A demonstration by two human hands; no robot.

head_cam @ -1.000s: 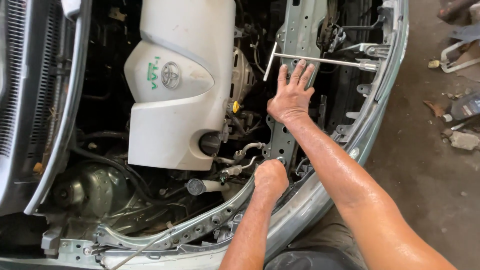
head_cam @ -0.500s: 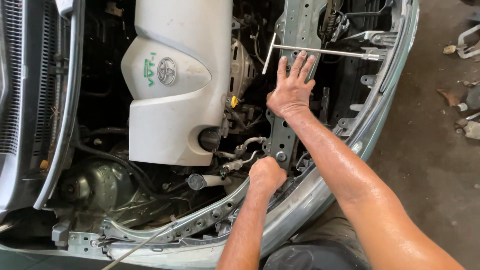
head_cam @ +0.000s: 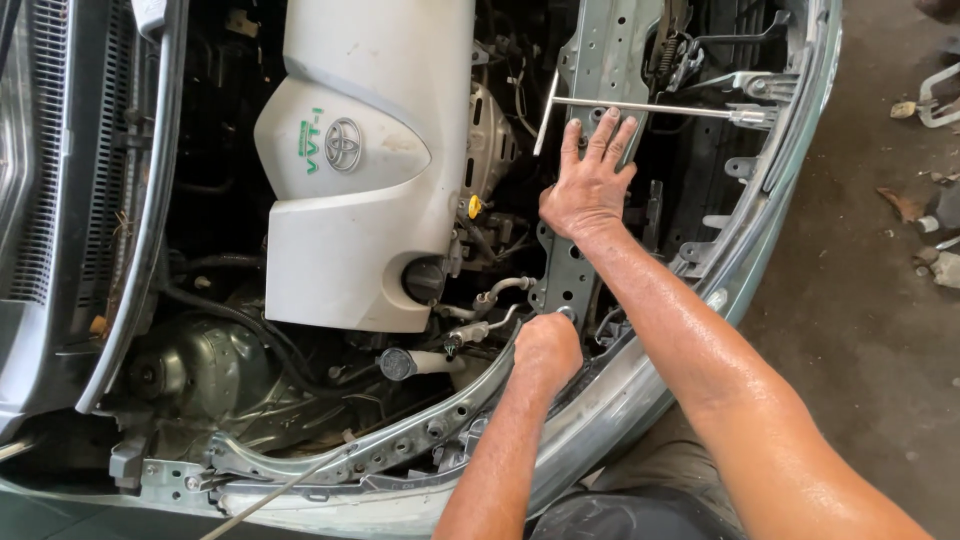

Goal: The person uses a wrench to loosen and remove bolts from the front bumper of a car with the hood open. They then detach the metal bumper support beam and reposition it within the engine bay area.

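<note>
We saw the vertical metal support bracket (head_cam: pixel 578 262), a grey stamped strip pierced with round holes, standing in the front of the open engine bay, just right of the white plastic engine cover (head_cam: pixel 365 160). The right hand (head_cam: pixel 588 185) lay flat on the bracket's upper part, its grip released, fingers spread and pressed against the metal. The left hand (head_cam: pixel 546 348) was clenched at the bracket's lower end; what it held, if anything, we could not tell. Just above the right fingertips a slim, shiny T-handle wrench (head_cam: pixel 640 105) rested across the bracket's top. Below the bracket curved the perforated front crossmember (head_cam: pixel 400 450), bare and dull. Left of the bracket, a small yellow dipstick handle (head_cam: pixel 474 207) showed beside the smooth, glossy cover.
</note>
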